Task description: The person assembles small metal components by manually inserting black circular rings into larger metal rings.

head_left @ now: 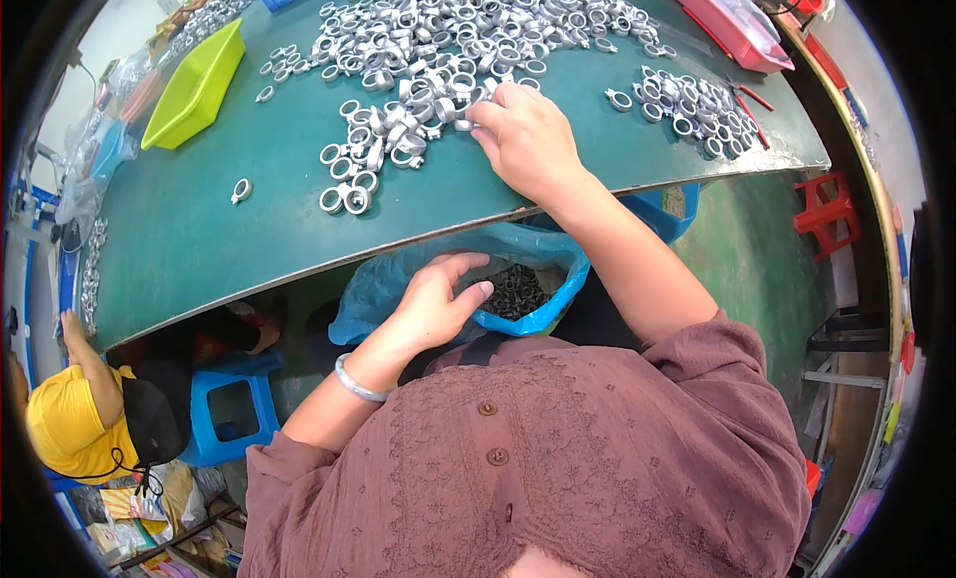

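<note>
A large heap of silver metal rings [438,35], each with a small lug, lies across the green table [269,230]. At the heap's near edge, my right hand [528,145] is closed with thumb and fingers pinched on a metal ring [464,124], which the fingertips partly hide. Below the table edge, my left hand [438,301] hovers over a blue plastic bag [373,294]. Its fingers are apart and nothing is in them. Small dark metal parts [516,291] fill the bottom of the open bag.
A smaller pile of rings [702,115] sits at the right beside red-handled pliers [752,100]. One ring [241,190] lies alone at left. A yellow-green tray [194,85] and a pink tray [732,25] flank the heap. A person in yellow [75,424] is at lower left near a blue stool [234,409].
</note>
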{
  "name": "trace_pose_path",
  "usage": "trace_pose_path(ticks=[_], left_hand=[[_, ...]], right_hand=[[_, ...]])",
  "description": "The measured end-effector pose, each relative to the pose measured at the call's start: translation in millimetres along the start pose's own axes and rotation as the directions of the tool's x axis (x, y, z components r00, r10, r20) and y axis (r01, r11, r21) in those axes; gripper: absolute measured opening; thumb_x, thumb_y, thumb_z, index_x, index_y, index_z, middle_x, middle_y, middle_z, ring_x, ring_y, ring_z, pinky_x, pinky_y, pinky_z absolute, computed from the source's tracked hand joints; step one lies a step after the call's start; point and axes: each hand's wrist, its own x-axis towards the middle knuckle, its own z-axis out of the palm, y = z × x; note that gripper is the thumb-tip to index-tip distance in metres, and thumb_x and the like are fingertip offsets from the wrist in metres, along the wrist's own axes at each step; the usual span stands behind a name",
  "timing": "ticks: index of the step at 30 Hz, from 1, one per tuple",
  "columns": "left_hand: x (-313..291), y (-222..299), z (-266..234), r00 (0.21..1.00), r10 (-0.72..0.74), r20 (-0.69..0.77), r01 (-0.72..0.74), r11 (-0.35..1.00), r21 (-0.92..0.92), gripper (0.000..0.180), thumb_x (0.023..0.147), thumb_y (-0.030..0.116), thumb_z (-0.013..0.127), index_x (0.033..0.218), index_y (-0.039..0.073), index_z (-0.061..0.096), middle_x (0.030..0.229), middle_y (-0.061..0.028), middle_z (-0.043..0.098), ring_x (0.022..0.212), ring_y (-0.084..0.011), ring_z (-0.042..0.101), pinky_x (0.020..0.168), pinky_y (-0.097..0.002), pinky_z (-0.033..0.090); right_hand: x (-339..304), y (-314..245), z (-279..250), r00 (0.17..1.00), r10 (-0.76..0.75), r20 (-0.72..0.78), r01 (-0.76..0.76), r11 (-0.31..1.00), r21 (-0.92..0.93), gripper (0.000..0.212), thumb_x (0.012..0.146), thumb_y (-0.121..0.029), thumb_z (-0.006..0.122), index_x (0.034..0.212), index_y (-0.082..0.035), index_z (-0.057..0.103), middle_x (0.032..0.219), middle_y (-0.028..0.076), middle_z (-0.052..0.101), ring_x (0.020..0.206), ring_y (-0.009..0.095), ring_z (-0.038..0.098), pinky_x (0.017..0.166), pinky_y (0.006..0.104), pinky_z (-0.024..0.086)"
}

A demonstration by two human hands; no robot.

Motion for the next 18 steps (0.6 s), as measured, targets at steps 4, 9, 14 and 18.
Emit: trace_pose_path(ticks=[4,9,14,18], left_hand=[[-8,14,-8,0.998,-0.064,-0.018,0.041,0.797,-0.603,0.026,0.088,0.010,0.050,0.112,0.000,0.053,0.095,-0.0084,0.060,0.077,-0.0128,0.058,0.069,-0.0251,0.048],[-1,32,-29,0.980,-0.112,-0.168,-0.107,0.414,-0.904,0.029,0.090,0.022,0.049,0.110,0.000,0.049,0.092,-0.0092,0.060,0.074,-0.0133,0.059,0.063,-0.0242,0.050],[-1,21,-29,0.995,-0.032,-0.092,-0.080,0.270,-0.959,0.025,0.091,0.021,0.048,0.104,0.001,0.053,0.087,-0.0067,0.061,0.073,-0.0127,0.059,0.061,-0.0228,0.049],[-1,17,-28,1.000,-0.006,-0.016,-0.014,0.210,-0.978,0.026,0.092,0.022,0.045,0.105,0.001,0.053,0.089,-0.0066,0.061,0.073,-0.0131,0.059,0.060,-0.0223,0.048]], right_hand=[[-3,-8,-10,0.999,-0.038,-0.031,0.042,0.993,0.110,0.011,0.070,-0.010,0.063,0.080,-0.007,0.060,0.079,0.008,0.052,0.077,0.027,0.053,0.066,0.0365,0.044],[-18,-37,-35,0.987,-0.096,0.129,0.012,0.845,0.534,0.011,0.071,-0.007,0.060,0.081,-0.004,0.057,0.080,0.010,0.054,0.077,0.029,0.054,0.066,0.0369,0.045],[-28,-54,-43,0.993,-0.102,0.057,0.049,0.808,0.587,0.017,0.070,-0.004,0.062,0.086,-0.004,0.056,0.080,0.011,0.054,0.076,0.029,0.054,0.066,0.0366,0.044],[-35,-56,-40,0.997,-0.058,0.051,0.014,0.788,0.616,0.023,0.071,-0.003,0.062,0.093,-0.003,0.055,0.079,0.011,0.055,0.073,0.028,0.055,0.064,0.0358,0.045]])
